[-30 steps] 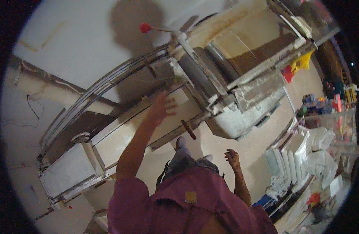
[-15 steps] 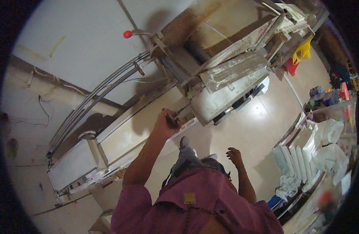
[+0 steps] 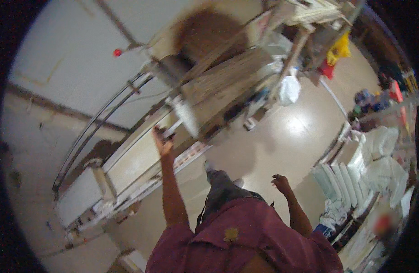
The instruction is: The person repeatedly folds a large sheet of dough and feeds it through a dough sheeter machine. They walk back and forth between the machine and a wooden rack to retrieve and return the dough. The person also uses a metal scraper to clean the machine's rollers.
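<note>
My left hand (image 3: 164,142) reaches forward to a long machine. Its fingers are closed round a handle at the end of a short pale rod (image 3: 175,127), though blur hides the exact grip. That rod runs to a narrow white plate (image 3: 186,117) on the machine's side. Beside the hand lies the machine's long cream bed (image 3: 136,159). My right hand (image 3: 281,183) hangs over the tiled floor, fingers loosely bent and apart, with nothing in it.
A red ball knob (image 3: 117,53) sits on a lever at the upper left, near curved metal rails (image 3: 100,113). A white bag (image 3: 289,90) hangs at the machine's far end. Several stacked white packs (image 3: 341,182) stand at right. Tiled floor (image 3: 255,159) lies between.
The broad pale casing beside my left hand has turned; a narrow white plate shows there now. My view has shifted, and the left arm is straighter. My right hand still hangs free.
</note>
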`<state>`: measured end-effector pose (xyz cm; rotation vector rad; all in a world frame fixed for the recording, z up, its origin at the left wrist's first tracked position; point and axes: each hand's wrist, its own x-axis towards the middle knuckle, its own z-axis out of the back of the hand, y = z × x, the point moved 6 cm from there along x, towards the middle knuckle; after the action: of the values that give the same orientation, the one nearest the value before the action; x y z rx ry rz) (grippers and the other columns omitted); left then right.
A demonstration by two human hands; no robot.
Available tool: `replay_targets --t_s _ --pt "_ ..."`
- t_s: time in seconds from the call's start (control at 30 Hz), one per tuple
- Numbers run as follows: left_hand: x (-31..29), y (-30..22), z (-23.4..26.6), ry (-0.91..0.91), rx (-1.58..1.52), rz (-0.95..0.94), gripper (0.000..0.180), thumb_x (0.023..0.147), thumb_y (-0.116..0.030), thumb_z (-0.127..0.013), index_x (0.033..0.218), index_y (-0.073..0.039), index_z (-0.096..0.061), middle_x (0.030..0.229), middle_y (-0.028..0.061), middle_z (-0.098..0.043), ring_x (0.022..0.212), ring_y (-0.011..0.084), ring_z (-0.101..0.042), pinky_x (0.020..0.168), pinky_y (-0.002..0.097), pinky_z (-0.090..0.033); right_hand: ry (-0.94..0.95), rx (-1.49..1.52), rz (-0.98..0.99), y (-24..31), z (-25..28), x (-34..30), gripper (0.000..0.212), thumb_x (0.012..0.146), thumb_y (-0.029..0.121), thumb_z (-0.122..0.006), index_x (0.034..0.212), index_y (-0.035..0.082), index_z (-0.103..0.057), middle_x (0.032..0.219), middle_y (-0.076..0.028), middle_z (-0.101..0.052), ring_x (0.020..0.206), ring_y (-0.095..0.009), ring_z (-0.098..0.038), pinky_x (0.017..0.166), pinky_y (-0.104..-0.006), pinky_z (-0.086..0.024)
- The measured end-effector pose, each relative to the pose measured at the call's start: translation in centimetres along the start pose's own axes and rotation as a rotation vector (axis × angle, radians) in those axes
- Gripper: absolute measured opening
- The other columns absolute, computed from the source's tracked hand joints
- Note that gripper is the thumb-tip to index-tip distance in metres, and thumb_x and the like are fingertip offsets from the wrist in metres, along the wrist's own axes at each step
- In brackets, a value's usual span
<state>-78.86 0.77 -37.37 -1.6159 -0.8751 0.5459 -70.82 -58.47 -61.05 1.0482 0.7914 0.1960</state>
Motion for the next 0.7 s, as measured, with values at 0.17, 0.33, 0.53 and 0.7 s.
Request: replay_targets --t_s 0.17,0.33,0.53,0.7 --pt "-0.7 -0.4 -1.0 -0.019 -0.014 -0.002 0.094 0.068 -0.021 -0.075 0.148 -0.009 -0.026 0.136 0.0110 -0.039 0.124 0.0259 -0.044 0.104 0.0457 -0.041 -0.023 -0.046 0.069 -1.1 5.2 3.8 0.032 0.085 0.014 -0.060 0.111 -0.004 -0.063 0.086 -0.014 -0.073 0.072 -0.020 -0.070 0.065 -0.0335 -0.057" --pt "-0.7 0.1 -0.4 -0.021 -0.104 -0.042 0.092 0.065 -0.015 -0.075 0.146 -0.011 -0.032 0.133 0.0082 -0.044 0.124 0.0248 -0.043 0.104 0.0485 -0.039 0.039 -0.110 0.037 1.8 7.8 10.7 0.032 0.087 0.008 -0.058 0.116 -0.005 -0.060 0.093 -0.016 -0.072 0.079 -0.022 -0.071 0.071 -0.0340 -0.058" --pt "-1.3 4.4 7.8 -0.028 0.197 -0.101 0.089 0.071 -0.021 -0.071 0.149 -0.007 -0.029 0.142 0.0087 -0.042 0.127 0.0283 -0.043 0.107 0.0438 -0.035 0.197 -0.216 0.163 7.1 11.5 18.8 0.036 0.089 0.015 -0.056 0.120 -0.004 -0.059 0.093 -0.019 -0.071 0.083 -0.025 -0.071 0.075 -0.0368 -0.057" --pt "1.2 9.3 -7.1 -0.219 0.353 0.056 0.084 0.073 -0.023 -0.069 0.147 -0.007 -0.032 0.139 0.0097 -0.044 0.124 0.0287 -0.045 0.104 0.0436 -0.037 0.133 -0.341 0.323 13.1 22.2 26.5 0.034 0.093 0.021 -0.056 0.118 0.000 -0.060 0.090 -0.018 -0.071 0.080 -0.026 -0.070 0.074 -0.0383 -0.055"
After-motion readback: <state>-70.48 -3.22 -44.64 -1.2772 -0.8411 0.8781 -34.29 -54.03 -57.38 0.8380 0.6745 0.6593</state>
